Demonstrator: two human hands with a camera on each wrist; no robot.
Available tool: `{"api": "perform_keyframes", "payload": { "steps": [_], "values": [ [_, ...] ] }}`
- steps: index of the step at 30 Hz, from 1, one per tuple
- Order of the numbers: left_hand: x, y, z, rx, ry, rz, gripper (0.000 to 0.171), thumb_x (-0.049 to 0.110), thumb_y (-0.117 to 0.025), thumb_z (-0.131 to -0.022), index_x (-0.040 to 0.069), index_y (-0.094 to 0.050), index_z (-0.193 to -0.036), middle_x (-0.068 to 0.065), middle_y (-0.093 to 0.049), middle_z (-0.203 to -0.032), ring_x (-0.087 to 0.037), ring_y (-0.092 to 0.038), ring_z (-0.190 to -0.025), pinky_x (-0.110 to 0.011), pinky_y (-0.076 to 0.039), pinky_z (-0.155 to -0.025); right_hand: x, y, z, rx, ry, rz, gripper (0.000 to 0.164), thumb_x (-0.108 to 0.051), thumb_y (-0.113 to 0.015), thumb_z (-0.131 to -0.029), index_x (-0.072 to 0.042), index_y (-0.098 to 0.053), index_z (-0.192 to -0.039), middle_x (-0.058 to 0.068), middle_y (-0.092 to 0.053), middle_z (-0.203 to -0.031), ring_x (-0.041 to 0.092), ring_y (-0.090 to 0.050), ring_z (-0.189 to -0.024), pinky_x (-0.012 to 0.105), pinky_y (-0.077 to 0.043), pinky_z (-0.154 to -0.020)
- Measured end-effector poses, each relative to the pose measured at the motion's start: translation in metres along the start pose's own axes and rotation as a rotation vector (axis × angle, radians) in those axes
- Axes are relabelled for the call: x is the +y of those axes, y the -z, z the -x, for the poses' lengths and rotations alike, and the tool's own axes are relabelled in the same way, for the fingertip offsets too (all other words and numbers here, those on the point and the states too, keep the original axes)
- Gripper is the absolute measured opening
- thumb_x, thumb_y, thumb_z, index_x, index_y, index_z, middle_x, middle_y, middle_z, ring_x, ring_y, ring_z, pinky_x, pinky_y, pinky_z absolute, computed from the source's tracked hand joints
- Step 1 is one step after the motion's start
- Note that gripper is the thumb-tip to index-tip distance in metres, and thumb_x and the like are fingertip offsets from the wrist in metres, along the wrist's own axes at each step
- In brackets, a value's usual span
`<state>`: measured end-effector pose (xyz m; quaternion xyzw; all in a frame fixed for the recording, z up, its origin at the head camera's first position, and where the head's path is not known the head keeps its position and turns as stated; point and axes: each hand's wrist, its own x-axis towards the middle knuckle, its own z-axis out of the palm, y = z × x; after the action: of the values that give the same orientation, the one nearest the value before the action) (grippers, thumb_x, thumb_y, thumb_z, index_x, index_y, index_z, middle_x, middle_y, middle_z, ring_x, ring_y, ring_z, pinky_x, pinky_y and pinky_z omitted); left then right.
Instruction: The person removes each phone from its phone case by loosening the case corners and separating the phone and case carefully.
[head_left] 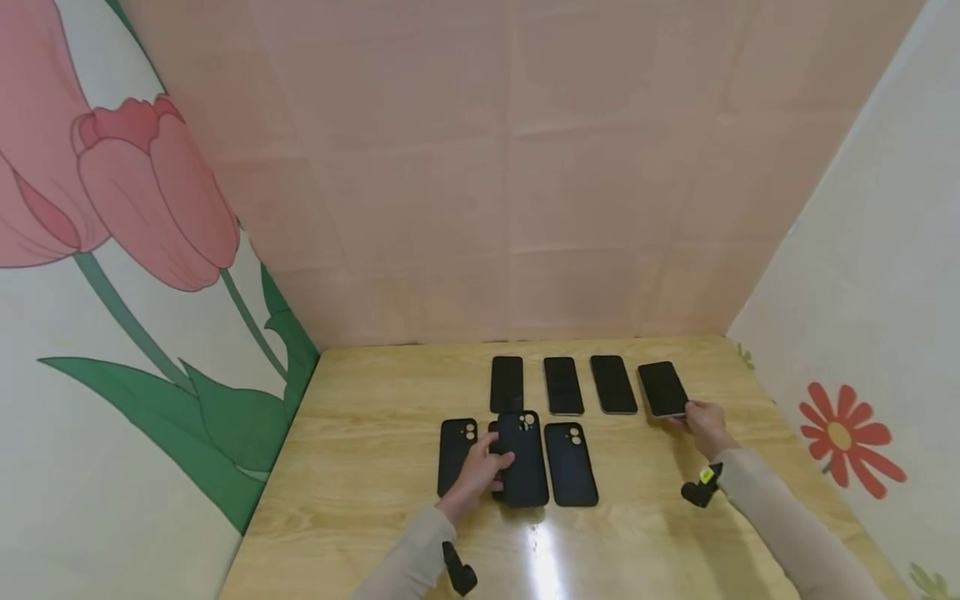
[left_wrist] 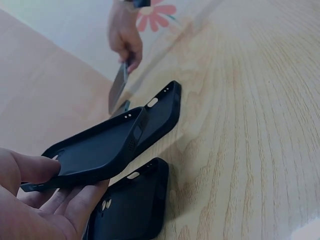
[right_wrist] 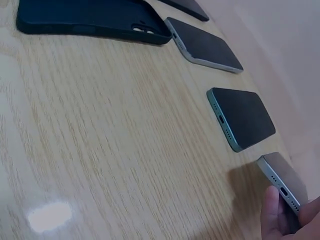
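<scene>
My left hand point(head_left: 476, 473) pinches a black phone case point(head_left: 523, 462) by its side edge and holds it raised over the cases on the table. In the left wrist view the thumb lies inside the case, whose hollow side shows. Its back with the camera cutouts faces up in the head view. My right hand point(head_left: 707, 427) grips the lower end of a dark-screened smartphone point(head_left: 663, 388), the rightmost in the back row. The right wrist view shows this smartphone point(right_wrist: 286, 181) tilted up, its charging port end between thumb and fingers, with a shadow on the wood beside it.
Three more smartphones lie screen up in the back row: a left one point(head_left: 507, 384), a middle one point(head_left: 563, 386) and a green-edged one point(right_wrist: 242, 119). Black cases lie left point(head_left: 453, 454) and right point(head_left: 572, 464) of the held case; another is mostly hidden beneath it. Walls border the wooden table point(head_left: 360, 433).
</scene>
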<state>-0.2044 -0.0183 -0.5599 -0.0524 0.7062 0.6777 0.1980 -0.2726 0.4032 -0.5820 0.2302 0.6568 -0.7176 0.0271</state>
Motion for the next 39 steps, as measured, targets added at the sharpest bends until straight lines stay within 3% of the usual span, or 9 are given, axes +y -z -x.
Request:
{"api": "perform_keyframes", "payload": {
  "steps": [6,13,17,26,30,39],
  "values": [
    [-0.003,0.0,0.002,-0.002,0.003,-0.006,0.063,0.014,-0.064,-0.096,0.001,-0.035,-0.15,-0.012,-0.066,-0.113,-0.025,-0.068,-0.093,-0.043,-0.058,-0.075,0.01,0.0,-0.005,0.026,0.011,0.016,0.051,-0.002,-0.027,-0.1,0.029,-0.014,-0.14,0.045,-0.032,-0.129,0.006,-0.062,-0.067,0.024,-0.057,-0.075],
    [-0.004,-0.001,0.003,-0.013,0.001,-0.01,0.063,0.014,-0.064,-0.097,0.0,-0.034,-0.15,-0.011,-0.066,-0.113,-0.024,-0.068,-0.093,-0.044,-0.058,-0.076,0.017,0.004,-0.001,0.109,-0.024,0.058,0.052,-0.008,-0.029,-0.104,0.016,-0.019,-0.149,0.041,-0.022,-0.148,0.002,-0.063,-0.066,0.021,-0.055,-0.079],
    [-0.005,-0.002,0.003,-0.013,0.002,-0.012,0.062,0.013,-0.064,-0.097,0.0,-0.035,-0.15,-0.012,-0.066,-0.113,-0.024,-0.068,-0.093,-0.044,-0.058,-0.076,0.016,0.002,-0.002,0.109,-0.032,0.036,0.054,-0.012,-0.034,-0.105,0.016,-0.018,-0.149,0.04,-0.023,-0.148,0.004,-0.065,-0.068,0.022,-0.054,-0.081],
    [-0.01,-0.003,0.0,-0.017,-0.01,-0.012,0.064,0.015,-0.065,-0.096,-0.001,-0.035,-0.149,-0.012,-0.067,-0.11,-0.024,-0.068,-0.091,-0.043,-0.058,-0.074,0.014,0.003,-0.009,0.134,-0.022,0.072,0.064,-0.023,-0.042,-0.103,0.021,-0.022,-0.144,0.035,-0.045,-0.126,0.01,-0.068,-0.068,0.025,-0.056,-0.077],
    [-0.009,-0.004,0.0,-0.014,-0.007,-0.011,0.064,0.016,-0.066,-0.095,-0.001,-0.035,-0.149,-0.013,-0.067,-0.111,-0.024,-0.068,-0.091,-0.043,-0.058,-0.075,0.01,0.003,-0.011,0.134,-0.027,0.09,0.066,-0.025,-0.045,-0.101,0.02,-0.024,-0.145,0.034,-0.046,-0.131,0.009,-0.067,-0.076,0.026,-0.054,-0.084],
    [-0.007,-0.003,-0.001,-0.018,-0.01,-0.01,0.064,0.017,-0.067,-0.095,-0.001,-0.037,-0.148,-0.014,-0.065,-0.114,-0.024,-0.067,-0.091,-0.044,-0.058,-0.075,0.004,-0.001,-0.01,0.126,-0.02,0.095,0.067,-0.024,-0.046,-0.099,0.019,-0.025,-0.145,0.032,-0.041,-0.135,0.009,-0.066,-0.078,0.026,-0.054,-0.083]
  ]
}}
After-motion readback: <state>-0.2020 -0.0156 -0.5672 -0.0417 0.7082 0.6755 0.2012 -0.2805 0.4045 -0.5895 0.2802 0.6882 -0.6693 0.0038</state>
